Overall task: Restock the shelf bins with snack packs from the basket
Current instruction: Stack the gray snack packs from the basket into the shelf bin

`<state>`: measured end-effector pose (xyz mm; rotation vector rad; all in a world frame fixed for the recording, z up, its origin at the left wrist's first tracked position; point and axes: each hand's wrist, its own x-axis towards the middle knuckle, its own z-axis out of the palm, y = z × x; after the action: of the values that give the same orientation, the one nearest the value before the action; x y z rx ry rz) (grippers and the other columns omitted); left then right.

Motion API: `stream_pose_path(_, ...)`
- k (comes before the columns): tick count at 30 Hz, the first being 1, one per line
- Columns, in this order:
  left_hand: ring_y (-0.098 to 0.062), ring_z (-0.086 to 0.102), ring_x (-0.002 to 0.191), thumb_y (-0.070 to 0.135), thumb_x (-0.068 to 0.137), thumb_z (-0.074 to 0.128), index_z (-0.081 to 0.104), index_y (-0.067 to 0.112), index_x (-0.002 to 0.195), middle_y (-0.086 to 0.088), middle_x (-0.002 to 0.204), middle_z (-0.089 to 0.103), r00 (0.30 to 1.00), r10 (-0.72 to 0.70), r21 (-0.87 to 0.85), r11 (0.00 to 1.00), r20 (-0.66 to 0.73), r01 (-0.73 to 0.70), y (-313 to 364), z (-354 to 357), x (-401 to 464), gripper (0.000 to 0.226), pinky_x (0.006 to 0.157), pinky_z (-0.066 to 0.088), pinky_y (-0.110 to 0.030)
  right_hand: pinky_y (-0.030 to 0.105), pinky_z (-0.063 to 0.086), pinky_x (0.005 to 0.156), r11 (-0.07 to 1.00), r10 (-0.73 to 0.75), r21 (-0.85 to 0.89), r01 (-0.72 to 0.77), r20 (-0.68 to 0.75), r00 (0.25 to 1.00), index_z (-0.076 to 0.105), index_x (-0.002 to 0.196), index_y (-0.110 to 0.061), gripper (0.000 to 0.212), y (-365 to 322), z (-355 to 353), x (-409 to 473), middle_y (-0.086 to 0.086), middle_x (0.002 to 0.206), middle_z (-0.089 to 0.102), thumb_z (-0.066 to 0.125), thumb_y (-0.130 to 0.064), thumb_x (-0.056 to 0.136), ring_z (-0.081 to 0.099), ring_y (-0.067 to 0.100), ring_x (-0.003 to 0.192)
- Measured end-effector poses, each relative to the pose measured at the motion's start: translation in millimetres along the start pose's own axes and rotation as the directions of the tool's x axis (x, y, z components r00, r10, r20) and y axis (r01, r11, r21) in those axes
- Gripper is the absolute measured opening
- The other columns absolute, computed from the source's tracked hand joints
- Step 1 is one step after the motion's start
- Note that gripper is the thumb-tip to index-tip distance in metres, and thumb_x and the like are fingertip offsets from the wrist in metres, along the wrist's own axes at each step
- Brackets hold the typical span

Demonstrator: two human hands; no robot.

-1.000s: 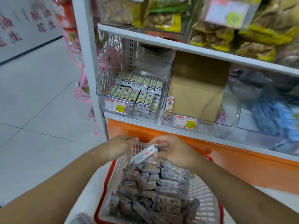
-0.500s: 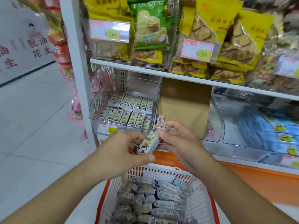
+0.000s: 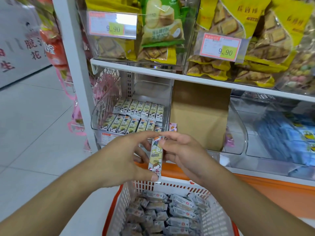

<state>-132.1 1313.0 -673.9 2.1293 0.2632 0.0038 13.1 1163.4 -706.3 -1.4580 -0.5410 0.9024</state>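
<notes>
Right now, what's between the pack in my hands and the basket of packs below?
In the head view, nothing but air: the snack pack, pinched upright by left hand and right hand, hangs above the basket rim.

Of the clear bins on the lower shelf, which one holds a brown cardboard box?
The middle bin, right of the bin with rows of snack packs; its cardboard box stands upright.

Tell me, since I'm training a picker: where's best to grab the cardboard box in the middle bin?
Probably the cardboard box by its two upright side edges, coming straight from the front. It stands tall in the clear bin, its top tucked close under the shelf, so a top grip looks blocked.
</notes>
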Motion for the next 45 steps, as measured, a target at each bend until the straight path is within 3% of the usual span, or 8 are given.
stream_pose_path(4,-0.009,0.073,0.089,0.024,0.061,0.101,0.050,0.053,0.136,0.019,0.104,0.061,1.000,-0.004,0.035,0.999,-0.004,0.005,-6,-8,11,0.096,0.085,0.061,-0.029,0.043,0.058,0.074,0.999,0.019,-0.046,-0.019,-0.015,1.000,0.066,0.128,-0.006,0.024,-11,1,6,0.029,0.106,0.070,0.062,-0.010,0.104,0.067,0.035,0.087)
stream_pose_path(8,-0.009,0.073,0.080,0.024,0.059,0.102,0.053,0.042,0.136,0.012,0.102,0.064,0.995,-0.020,0.107,0.994,-0.102,0.031,-7,-23,32,0.092,0.082,0.061,-0.036,0.041,0.062,0.086,0.803,-0.232,-0.593,0.067,-0.206,0.951,0.062,0.132,-0.028,0.032,-24,-16,12,-0.010,0.120,0.068,0.061,-0.017,0.102,0.069,0.009,0.093)
stream_pose_path(12,0.001,0.065,0.091,0.042,0.060,0.099,0.050,0.042,0.142,0.018,0.117,0.059,0.980,0.009,0.301,0.952,-0.200,0.052,-2,-45,69,0.095,0.084,0.057,-0.030,0.008,0.018,0.119,0.504,-0.355,-0.849,0.159,-0.036,0.934,0.037,0.160,-0.034,0.074,-22,-31,18,-0.020,0.164,0.033,0.049,0.002,0.097,0.026,-0.004,0.149)
stream_pose_path(18,-0.023,0.040,0.138,0.054,0.060,0.095,0.050,0.034,0.149,-0.003,0.147,0.042,0.997,0.041,0.558,0.830,-0.070,0.005,-15,-46,140,0.102,0.111,0.035,-0.033,-0.005,0.006,0.107,0.523,-0.271,-0.834,0.179,0.037,0.962,0.027,0.165,-0.036,0.085,-14,-36,16,-0.027,0.166,0.023,0.049,0.005,0.093,0.012,-0.013,0.151)
stream_pose_path(26,-0.023,0.028,0.131,0.061,0.063,0.090,0.051,0.039,0.146,0.006,0.139,0.030,0.998,-0.062,0.680,0.733,0.031,0.025,-48,-24,171,0.094,0.113,0.031,-0.038,-0.003,0.007,0.110,0.532,-0.276,-0.826,0.187,0.040,0.960,0.025,0.164,-0.041,0.090,-10,-36,18,-0.031,0.165,0.020,0.054,0.002,0.090,0.011,-0.014,0.150)
stream_pose_path(34,-0.031,0.016,0.144,0.070,0.074,0.076,0.034,0.045,0.156,0.004,0.160,0.016,0.974,-0.228,0.753,0.643,0.012,0.141,-43,-19,165,0.095,0.118,0.024,-0.048,-0.006,0.006,0.105,0.535,-0.276,-0.822,0.194,0.047,0.960,0.021,0.165,-0.042,0.090,-6,-38,16,-0.033,0.167,0.017,0.059,-0.003,0.093,0.011,-0.015,0.151)
stream_pose_path(41,-0.031,0.017,0.149,0.057,0.089,0.071,0.039,0.038,0.156,0.004,0.160,0.022,0.977,-0.205,0.516,0.832,-0.052,0.202,-39,-29,132,0.076,0.122,0.024,-0.048,-0.011,0.007,0.099,0.532,-0.290,-0.825,0.193,0.036,0.956,0.025,0.165,-0.037,0.086,-11,-38,8,-0.028,0.167,0.022,0.059,-0.005,0.093,0.016,-0.014,0.148)
stream_pose_path(45,-0.017,0.042,0.134,0.038,0.097,0.068,0.062,0.034,0.134,0.007,0.141,0.048,0.929,0.031,0.312,0.945,-0.369,0.093,-40,-18,82,0.038,0.112,0.035,-0.037,-0.004,0.022,0.102,0.564,-0.381,-0.797,0.217,-0.018,0.924,0.042,0.156,-0.033,0.072,-14,-34,-7,-0.022,0.155,0.041,0.059,-0.006,0.091,0.032,-0.011,0.137)
